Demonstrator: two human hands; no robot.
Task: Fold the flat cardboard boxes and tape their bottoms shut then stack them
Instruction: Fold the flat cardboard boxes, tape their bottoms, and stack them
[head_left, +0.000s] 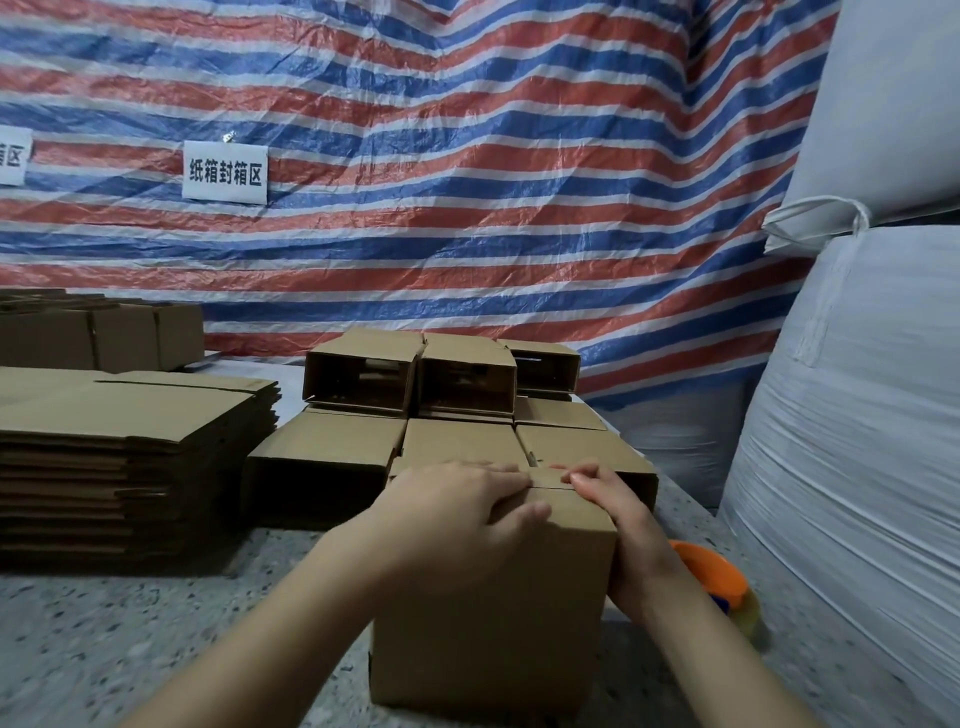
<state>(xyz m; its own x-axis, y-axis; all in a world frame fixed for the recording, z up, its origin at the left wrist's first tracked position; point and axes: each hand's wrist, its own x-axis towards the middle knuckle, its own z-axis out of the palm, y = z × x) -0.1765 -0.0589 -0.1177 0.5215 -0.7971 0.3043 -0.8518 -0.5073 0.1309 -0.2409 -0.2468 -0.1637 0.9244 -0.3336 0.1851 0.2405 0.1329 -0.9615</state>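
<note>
Cardboard box (493, 613) stands upright on the speckled worktop (156, 649), near edge, centre of view. Its top flaps are folded shut, seam running across between the two hands.

Left hand (457, 514) lies over the top left of the box, fingers flat along the seam, thumb hooked down over the front face. Right hand (613, 514) sits at the top right corner, fingers bent and pressing on the flap by the seam, palm against the right side of the box.

Behind the box: folded boxes (415, 415) stacked in two layers, lying on their sides, open ends toward the camera. Left: a stack of flat boxes (119, 452); more flat ones further back.

Right of the box, partly behind the right wrist: orange tape dispenser (717, 577) on the worktop.

Backdrop: striped tarp (467, 182) with a white sign (225, 173). Large white sacks (857, 415) at right.
</note>
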